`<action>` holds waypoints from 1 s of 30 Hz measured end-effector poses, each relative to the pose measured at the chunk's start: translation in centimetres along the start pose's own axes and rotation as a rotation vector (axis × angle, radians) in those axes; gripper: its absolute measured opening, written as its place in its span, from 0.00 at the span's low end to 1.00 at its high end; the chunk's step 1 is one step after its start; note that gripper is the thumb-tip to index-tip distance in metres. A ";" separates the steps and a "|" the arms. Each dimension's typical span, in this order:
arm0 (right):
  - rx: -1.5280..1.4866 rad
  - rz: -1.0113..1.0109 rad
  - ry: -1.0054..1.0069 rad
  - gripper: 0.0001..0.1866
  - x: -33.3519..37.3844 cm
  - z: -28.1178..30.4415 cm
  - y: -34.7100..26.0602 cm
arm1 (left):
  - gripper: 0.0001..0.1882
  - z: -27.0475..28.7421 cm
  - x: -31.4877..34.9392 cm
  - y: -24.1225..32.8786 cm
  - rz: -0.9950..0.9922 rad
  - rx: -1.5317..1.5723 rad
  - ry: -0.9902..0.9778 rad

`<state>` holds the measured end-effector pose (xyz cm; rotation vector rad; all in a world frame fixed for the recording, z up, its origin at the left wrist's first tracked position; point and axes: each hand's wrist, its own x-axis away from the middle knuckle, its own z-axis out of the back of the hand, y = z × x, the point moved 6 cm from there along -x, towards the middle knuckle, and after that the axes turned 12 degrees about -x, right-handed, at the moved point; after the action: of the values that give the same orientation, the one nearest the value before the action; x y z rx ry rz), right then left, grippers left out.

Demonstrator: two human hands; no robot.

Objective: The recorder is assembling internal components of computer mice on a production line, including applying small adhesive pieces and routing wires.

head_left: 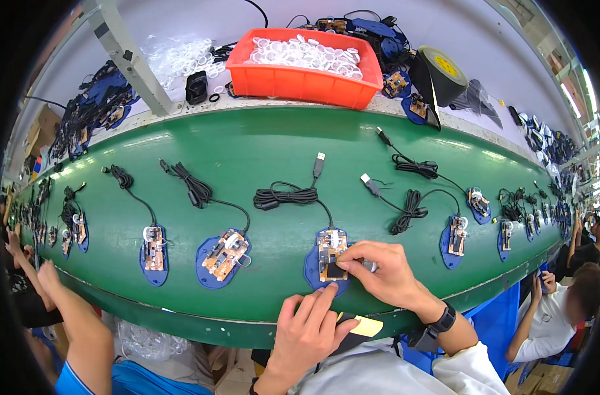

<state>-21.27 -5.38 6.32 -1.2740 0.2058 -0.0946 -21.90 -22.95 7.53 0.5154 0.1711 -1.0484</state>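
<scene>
On the green belt in front of me lies an opened computer mouse, a blue oval base (311,268) carrying a brown circuit board (329,241). My right hand (387,271) is closed over the board's right side, its thumb and forefinger pinched at a small black square patch (335,270) lying on the board. My left hand (306,329) holds a yellow-and-black sheet (367,326) by its thumb, while its fingertips touch the near edge of the base. From the mouse's far end runs a black cable (287,196), bundled, with a USB plug (320,164) pointing away.
More mouse bases (223,258) with boards and bundled cables lie along the belt on both sides. An orange bin (300,85) of clear rings stands on the far ledge, beside a large black tape roll (439,74). Co-workers' arms (82,316) reach in at left; another person (553,309) sits right.
</scene>
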 end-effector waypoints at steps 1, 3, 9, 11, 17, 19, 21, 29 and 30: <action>0.004 -0.010 -0.008 0.06 0.0 0.0 0.0 | 0.24 0.0 0.0 0.0 -0.002 0.001 0.000; 0.008 -0.018 -0.017 0.06 0.0 0.0 0.1 | 0.24 0.0 -0.1 -0.1 -0.002 0.009 -0.002; 0.024 0.028 -0.013 0.06 0.0 -0.2 -0.1 | 0.25 0.1 -0.4 -0.1 -0.005 0.009 -0.003; 0.073 0.105 0.003 0.06 0.1 -0.2 -0.3 | 0.24 0.1 -0.5 -0.2 -0.004 0.016 -0.012; 0.015 0.025 0.047 0.06 0.5 0.1 0.1 | 0.23 -0.1 -0.3 -0.3 0.002 0.041 -0.007; 0.012 0.021 0.049 0.06 0.5 0.0 0.1 | 0.23 -0.1 -0.2 -0.5 0.005 0.048 -0.012; 0.013 0.025 0.048 0.06 0.4 0.0 0.0 | 0.23 -0.2 -0.3 -0.5 0.006 0.051 -0.002; 0.036 -0.009 0.025 0.07 0.2 -0.1 -0.3 | 0.24 -0.1 -0.4 -0.6 -0.007 0.052 -0.010; 0.037 -0.009 0.025 0.07 0.2 0.0 -0.2 | 0.24 -0.1 -0.5 -0.6 -0.013 0.056 -0.006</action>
<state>-21.03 -5.48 6.51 -1.2374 0.2191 -0.1219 -22.67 -22.74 7.41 0.5619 0.1405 -1.0700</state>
